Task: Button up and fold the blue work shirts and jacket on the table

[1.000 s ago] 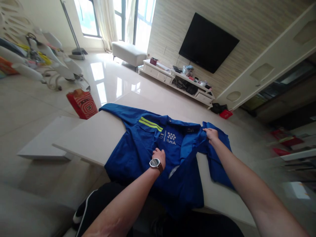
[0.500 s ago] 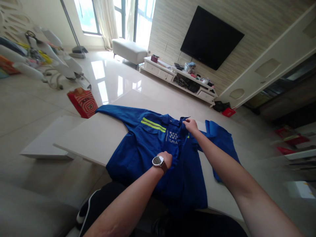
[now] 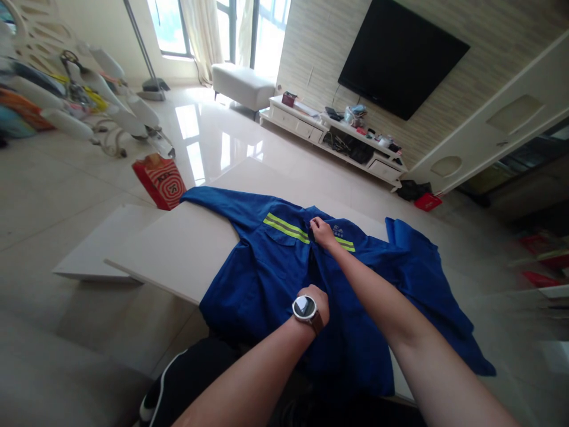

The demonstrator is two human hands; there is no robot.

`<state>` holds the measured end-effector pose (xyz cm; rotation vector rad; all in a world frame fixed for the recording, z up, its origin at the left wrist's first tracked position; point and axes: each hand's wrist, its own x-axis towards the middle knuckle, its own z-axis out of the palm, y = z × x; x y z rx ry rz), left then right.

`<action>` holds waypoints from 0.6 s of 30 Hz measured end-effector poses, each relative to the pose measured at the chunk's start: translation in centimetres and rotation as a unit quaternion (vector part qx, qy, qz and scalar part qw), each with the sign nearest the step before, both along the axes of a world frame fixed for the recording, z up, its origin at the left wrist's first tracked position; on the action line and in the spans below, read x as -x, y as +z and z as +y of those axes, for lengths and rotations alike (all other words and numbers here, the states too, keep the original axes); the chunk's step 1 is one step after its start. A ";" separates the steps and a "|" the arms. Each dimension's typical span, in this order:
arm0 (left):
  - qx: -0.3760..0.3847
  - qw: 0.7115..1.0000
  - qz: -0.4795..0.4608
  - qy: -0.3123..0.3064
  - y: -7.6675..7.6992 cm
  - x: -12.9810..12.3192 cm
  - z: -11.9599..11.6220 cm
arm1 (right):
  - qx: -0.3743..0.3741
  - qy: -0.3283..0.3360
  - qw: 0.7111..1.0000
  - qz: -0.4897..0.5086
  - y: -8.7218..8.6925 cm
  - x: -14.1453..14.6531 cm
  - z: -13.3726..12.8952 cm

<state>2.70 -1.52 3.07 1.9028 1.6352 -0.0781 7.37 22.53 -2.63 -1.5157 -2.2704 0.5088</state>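
Head view: the right hand [image 3: 320,231] pinches a blue, yellow-striped fabric jacket [image 3: 258,279] on a pale, flat tabletop [image 3: 178,246]; the left hand [image 3: 316,301] curls lower, hold hidden.

Before me the jacket [image 3: 262,284] lies on the table [image 3: 178,246], a bag [image 3: 160,182] to its left; behind them, the television [image 3: 400,59] hangs above the cabinet [image 3: 288,118].

A living room: television [image 3: 402,59], curtains [image 3: 205,35], low cabinet [image 3: 311,131], apparently an ottoman [image 3: 243,83].
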 end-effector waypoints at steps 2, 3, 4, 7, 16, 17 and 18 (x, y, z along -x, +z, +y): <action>0.001 1.000 -0.015 -0.001 0.5 0.0 0.1 | -0.009 0.013 1.000 0.003 -0.5 -0.6 0.1; 0.004 1.000 -0.020 0.000 0.7 -0.1 0.1 | -0.016 0.019 1.000 0.002 -0.6 -0.9 0.3; 0.009 1.000 -0.022 0.001 0.9 -0.2 0.2 | -0.024 0.032 0.999 -0.003 -0.7 -1.2 0.5; 0.032 0.999 -0.019 -0.012 1.2 -0.5 0.6 | -0.043 0.095 0.993 -0.054 -0.7 -1.6 1.1; 0.057 0.996 -0.060 0.023 2.2 0.9 0.9 | -0.035 0.083 0.971 -0.219 0.3 -0.4 2.5; 0.035 0.997 -0.052 0.047 2.1 1.0 0.9 | -0.031 0.087 0.972 -0.218 0.5 -0.5 2.5; 0.021 0.996 -0.047 0.068 2.0 1.1 1.0 | -0.030 0.089 0.972 -0.214 0.7 -0.6 2.5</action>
